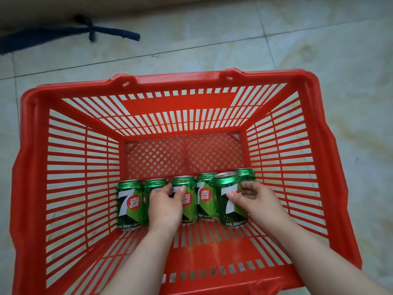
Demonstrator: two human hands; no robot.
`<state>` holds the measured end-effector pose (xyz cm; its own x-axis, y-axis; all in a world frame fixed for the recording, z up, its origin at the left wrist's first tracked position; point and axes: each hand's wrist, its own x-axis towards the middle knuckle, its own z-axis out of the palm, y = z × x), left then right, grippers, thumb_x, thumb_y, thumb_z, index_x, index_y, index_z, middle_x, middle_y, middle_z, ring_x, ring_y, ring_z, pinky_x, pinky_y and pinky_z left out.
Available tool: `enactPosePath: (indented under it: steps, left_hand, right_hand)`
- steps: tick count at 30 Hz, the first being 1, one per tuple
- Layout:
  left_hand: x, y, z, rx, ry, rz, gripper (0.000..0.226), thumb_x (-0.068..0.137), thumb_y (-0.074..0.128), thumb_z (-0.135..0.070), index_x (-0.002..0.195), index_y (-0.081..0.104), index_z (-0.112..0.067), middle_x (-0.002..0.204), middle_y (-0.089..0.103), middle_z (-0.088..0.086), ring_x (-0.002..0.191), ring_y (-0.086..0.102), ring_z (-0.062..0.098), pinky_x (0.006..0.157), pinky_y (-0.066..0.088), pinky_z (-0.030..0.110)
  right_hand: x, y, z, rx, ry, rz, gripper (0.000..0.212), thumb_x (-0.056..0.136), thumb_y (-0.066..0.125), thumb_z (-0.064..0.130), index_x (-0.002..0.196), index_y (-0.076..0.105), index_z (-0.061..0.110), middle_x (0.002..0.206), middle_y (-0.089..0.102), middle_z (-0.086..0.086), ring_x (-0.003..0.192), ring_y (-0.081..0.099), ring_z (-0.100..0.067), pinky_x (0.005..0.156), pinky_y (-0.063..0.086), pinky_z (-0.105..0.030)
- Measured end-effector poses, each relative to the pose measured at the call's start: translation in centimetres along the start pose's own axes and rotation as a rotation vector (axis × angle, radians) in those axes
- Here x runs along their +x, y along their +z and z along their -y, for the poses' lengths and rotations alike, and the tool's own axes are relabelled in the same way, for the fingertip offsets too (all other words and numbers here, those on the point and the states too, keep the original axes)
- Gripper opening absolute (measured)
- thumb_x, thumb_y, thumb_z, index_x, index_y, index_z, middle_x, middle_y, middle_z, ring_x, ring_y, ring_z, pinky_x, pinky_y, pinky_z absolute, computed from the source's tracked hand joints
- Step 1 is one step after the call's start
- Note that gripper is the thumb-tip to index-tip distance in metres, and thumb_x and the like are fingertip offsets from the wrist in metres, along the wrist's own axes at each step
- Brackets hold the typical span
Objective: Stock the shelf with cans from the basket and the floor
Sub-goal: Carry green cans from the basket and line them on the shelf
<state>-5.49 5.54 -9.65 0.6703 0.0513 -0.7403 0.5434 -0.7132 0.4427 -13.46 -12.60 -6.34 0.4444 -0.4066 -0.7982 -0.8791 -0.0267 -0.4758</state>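
Now the left hand (167, 206) clasps a green aluminium soda can (189, 211), the right hand (258, 202) a raised can (226, 216), in the red plastic basket (70, 167); both likely need lifting straight out next.

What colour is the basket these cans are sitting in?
Red. The basket is red slatted plastic all over, seen best in the head view.

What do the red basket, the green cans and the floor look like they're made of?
Red basket: likely moulded plastic, glossy; slotted walls and mesh bottom look one piece. Green cans: probably aluminium with glossy print; one shows a silvery top rim. Floor: apparently glazed tile, pale, mottled, with grout lines.
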Motion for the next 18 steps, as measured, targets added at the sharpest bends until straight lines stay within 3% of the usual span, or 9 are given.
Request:
enactPosePath:
  steps: [4,8,11,13,18]
  left_hand:
    - [-0.4,-0.2,-0.1,-0.026,-0.006,0.022,0.058,0.095,0.056,-0.042,0.141,0.048,-0.007,0.142,0.050,0.008,0.129,0.050,0.023,0.109,0.040,0.037]
    - [-0.9,-0.1,-0.4,-0.066,-0.010,0.077,0.055,0.096,0.057,-0.034,0.144,0.044,-0.011,0.145,0.049,0.008,0.132,0.048,0.023,0.111,0.038,0.039]
    - [-1.3,0.2,-0.7,-0.107,-0.049,0.160,0.054,0.093,0.062,-0.030,0.141,0.044,-0.013,0.143,0.050,0.006,0.131,0.047,0.023,0.101,0.038,0.028]
    - [-1.2,0.4,-0.7,-0.104,-0.104,0.193,0.058,0.089,0.068,-0.030,0.138,0.045,-0.011,0.141,0.052,0.009,0.128,0.051,0.024,0.098,0.040,0.030]
    - [-0.6,1.6,-0.8,-0.079,-0.177,0.288,0.079,0.076,0.082,-0.029,0.141,0.042,-0.007,0.138,0.055,0.009,0.126,0.052,0.027,0.101,0.042,0.032]
  right_hand:
    - [0.1,0.7,-0.2,0.179,0.098,0.111,0.075,0.079,0.079,0.030,0.141,0.040,0.014,0.130,0.063,-0.007,0.110,0.066,-0.019,0.098,0.053,-0.040]
    - [0.5,0.3,-0.4,0.254,0.131,0.124,0.080,0.077,0.079,0.035,0.144,0.043,0.010,0.128,0.065,-0.008,0.108,0.068,-0.021,0.096,0.055,-0.042]
    - [0.5,-0.2,-0.4,0.352,0.135,0.091,0.064,0.081,0.075,0.029,0.136,0.051,0.009,0.118,0.070,-0.007,0.103,0.070,-0.019,0.091,0.056,-0.037]
    - [0.4,-0.4,-0.3,0.387,0.135,0.073,0.057,0.083,0.073,0.027,0.134,0.053,0.010,0.114,0.072,-0.005,0.101,0.071,-0.018,0.088,0.056,-0.035]
    - [0.8,-1.0,-0.5,0.388,0.108,0.054,0.079,0.070,0.076,0.039,0.139,0.049,0.010,0.120,0.070,-0.005,0.104,0.070,-0.018,0.093,0.056,-0.039]
